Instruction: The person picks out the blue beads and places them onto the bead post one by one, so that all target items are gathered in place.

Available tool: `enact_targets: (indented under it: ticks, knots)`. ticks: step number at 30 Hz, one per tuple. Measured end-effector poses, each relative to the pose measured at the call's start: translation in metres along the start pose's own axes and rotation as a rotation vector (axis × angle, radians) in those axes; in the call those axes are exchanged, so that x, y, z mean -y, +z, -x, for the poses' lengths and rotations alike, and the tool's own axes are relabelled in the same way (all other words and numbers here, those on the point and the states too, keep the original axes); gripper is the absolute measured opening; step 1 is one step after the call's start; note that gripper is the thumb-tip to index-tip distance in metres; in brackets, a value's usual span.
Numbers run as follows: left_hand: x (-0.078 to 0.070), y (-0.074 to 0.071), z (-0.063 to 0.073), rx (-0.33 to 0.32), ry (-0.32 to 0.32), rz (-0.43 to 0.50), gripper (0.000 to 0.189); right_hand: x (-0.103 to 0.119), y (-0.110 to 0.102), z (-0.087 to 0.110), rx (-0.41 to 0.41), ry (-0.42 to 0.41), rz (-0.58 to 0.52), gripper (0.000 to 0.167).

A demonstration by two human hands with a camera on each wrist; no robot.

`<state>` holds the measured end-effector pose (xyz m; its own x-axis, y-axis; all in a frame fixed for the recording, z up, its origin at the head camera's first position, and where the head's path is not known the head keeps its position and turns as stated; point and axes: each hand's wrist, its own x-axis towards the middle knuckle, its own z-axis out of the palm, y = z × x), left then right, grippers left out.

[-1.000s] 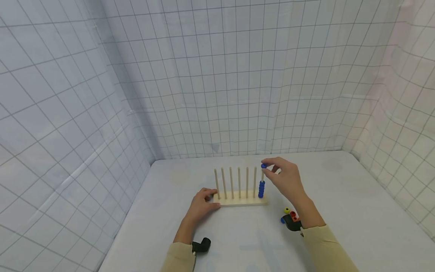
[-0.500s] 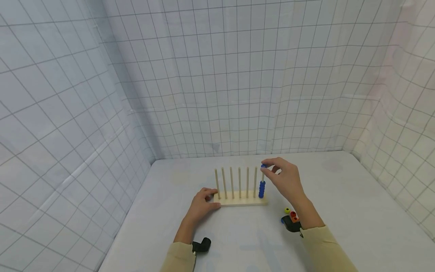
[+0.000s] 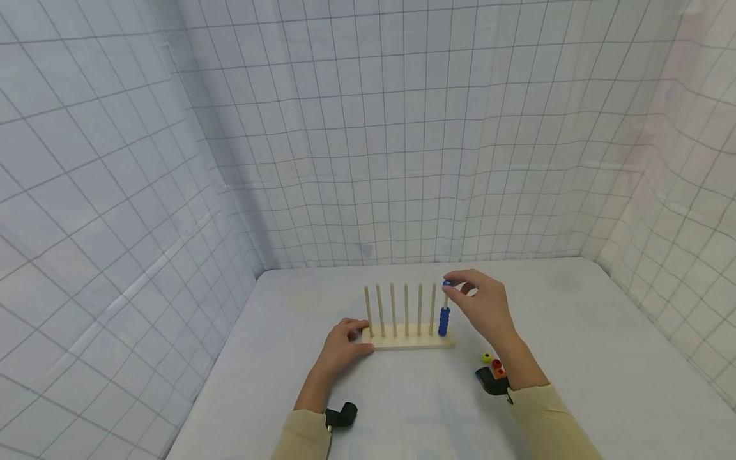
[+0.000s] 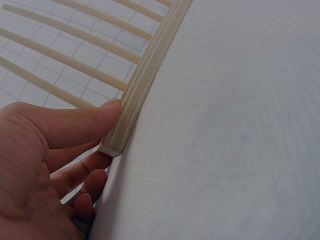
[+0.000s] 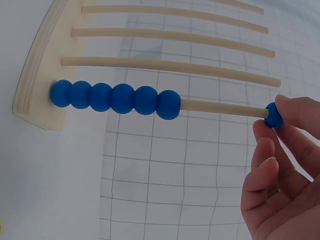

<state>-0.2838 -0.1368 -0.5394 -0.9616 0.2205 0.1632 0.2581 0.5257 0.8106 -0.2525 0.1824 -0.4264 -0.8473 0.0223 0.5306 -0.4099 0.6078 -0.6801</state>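
Note:
A wooden peg rack with several upright pegs stands on the table. Its left end is gripped by my left hand, thumb on the front edge and fingers behind, as the left wrist view shows. Several blue beads are stacked at the bottom of the rightmost peg. At that peg's top, my right hand pinches one more blue bead between thumb and fingers; the tip of the peg meets this bead. The other pegs carry no beads.
Loose beads lie right of the rack beneath my right wrist: a yellow bead, a red bead and an orange bead. My wrist camera partly covers something blue there. Grid-patterned cloth walls surround the table.
Both hands keep nearly the same place. The pinched blue bead stays at the top of the rightmost peg, with only a slight shift of the fingers and of the view.

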Motion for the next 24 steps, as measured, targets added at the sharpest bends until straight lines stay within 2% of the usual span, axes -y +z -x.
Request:
enact_targets:
  ticks: [14,24]
  knots:
    - [0.0023,0.0012,-0.0015,0.004,-0.029,0.006,0.054,-0.0017,0.0029,0.0016,-0.001,0.038,0.007,0.023]
    - [0.006,0.0023,-0.0028,0.008,-0.023,0.002,0.055,-0.0026,0.0048,0.004,0.017,0.069,-0.001,0.021]
